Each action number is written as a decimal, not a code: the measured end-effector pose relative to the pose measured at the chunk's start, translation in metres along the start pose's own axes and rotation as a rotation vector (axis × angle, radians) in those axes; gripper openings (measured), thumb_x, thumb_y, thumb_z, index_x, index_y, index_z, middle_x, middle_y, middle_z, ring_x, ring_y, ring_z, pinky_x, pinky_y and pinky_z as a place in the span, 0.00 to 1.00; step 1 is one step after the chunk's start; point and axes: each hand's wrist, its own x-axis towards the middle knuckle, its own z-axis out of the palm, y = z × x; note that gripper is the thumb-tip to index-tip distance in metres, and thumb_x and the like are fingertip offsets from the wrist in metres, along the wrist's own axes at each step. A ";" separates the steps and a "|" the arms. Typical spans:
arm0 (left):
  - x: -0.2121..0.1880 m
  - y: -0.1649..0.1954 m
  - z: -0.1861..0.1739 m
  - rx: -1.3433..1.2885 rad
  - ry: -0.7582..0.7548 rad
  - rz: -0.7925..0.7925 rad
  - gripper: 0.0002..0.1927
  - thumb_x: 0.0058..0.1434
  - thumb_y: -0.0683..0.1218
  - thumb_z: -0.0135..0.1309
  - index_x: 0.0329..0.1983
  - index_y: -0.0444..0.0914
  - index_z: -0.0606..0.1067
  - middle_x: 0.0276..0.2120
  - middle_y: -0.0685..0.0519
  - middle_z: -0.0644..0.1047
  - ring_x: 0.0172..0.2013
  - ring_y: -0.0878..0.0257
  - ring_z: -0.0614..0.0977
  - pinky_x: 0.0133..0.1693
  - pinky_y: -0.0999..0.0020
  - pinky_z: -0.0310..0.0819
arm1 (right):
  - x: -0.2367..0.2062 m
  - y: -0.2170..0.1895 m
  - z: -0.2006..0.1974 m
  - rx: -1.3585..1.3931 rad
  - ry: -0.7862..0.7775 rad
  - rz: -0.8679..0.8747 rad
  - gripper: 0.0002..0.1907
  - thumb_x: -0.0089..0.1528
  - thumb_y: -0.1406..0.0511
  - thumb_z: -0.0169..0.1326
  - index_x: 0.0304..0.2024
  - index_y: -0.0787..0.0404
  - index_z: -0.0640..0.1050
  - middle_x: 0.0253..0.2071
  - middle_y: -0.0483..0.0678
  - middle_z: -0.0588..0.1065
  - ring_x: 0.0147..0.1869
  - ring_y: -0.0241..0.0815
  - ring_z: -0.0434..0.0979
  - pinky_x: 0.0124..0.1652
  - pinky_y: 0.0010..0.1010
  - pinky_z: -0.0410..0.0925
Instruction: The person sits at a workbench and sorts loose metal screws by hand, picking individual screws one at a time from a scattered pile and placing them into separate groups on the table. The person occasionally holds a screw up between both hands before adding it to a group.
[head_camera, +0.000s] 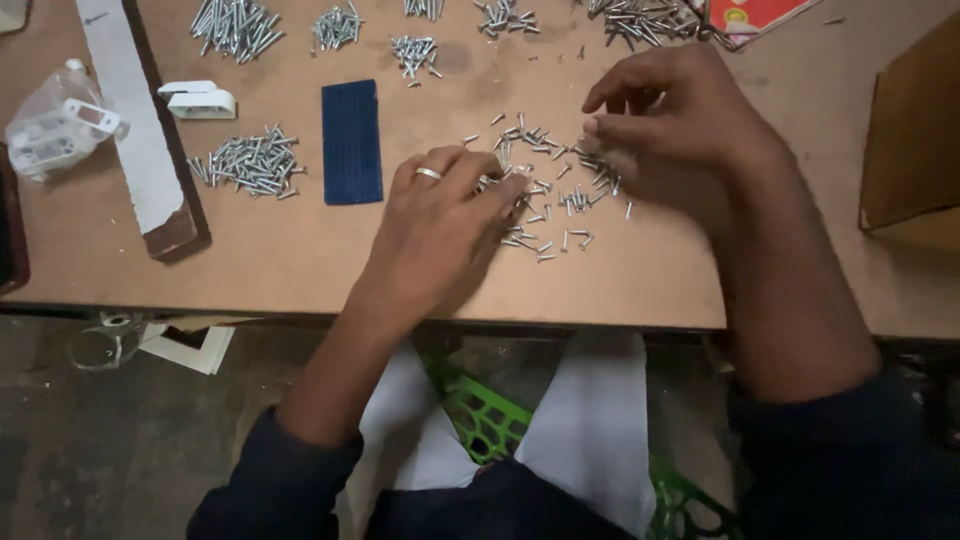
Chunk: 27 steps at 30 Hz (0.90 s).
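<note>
Two hands are working in a loose pile of screws lying near the front edge of the table. Left hand is lying flat on the screws with fingers spread, holding nothing. Right hand is pinching a few screws between thumb and fingers.

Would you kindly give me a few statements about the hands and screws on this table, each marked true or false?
1. Both hands touch the loose screws in front of the person. True.
2. The left hand wears a ring. True.
3. The dark blue block lies under the right hand. False: it lies apart, beyond the left hand's side.
4. The table holds only one pile of screws. False: several piles lie along the far edge.
</note>
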 end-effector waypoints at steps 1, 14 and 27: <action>0.002 0.001 0.003 0.028 -0.007 0.000 0.16 0.61 0.45 0.60 0.54 0.43 0.80 0.50 0.51 0.77 0.56 0.52 0.75 0.58 0.51 0.63 | 0.000 0.000 0.000 0.029 -0.007 0.005 0.11 0.62 0.63 0.67 0.45 0.61 0.84 0.34 0.44 0.79 0.36 0.33 0.77 0.37 0.27 0.70; 0.019 0.000 0.001 0.007 -0.080 -0.091 0.12 0.58 0.42 0.59 0.45 0.41 0.80 0.47 0.49 0.76 0.55 0.51 0.74 0.57 0.50 0.62 | -0.001 -0.015 -0.003 0.131 -0.209 0.103 0.11 0.56 0.64 0.68 0.41 0.61 0.85 0.29 0.44 0.78 0.31 0.32 0.75 0.32 0.26 0.69; -0.013 0.001 -0.006 -0.006 0.039 -0.229 0.15 0.66 0.43 0.58 0.55 0.40 0.79 0.51 0.48 0.77 0.55 0.48 0.76 0.52 0.51 0.65 | -0.006 -0.013 -0.013 -0.207 0.044 0.383 0.12 0.59 0.61 0.64 0.37 0.63 0.84 0.29 0.53 0.80 0.31 0.43 0.80 0.34 0.35 0.70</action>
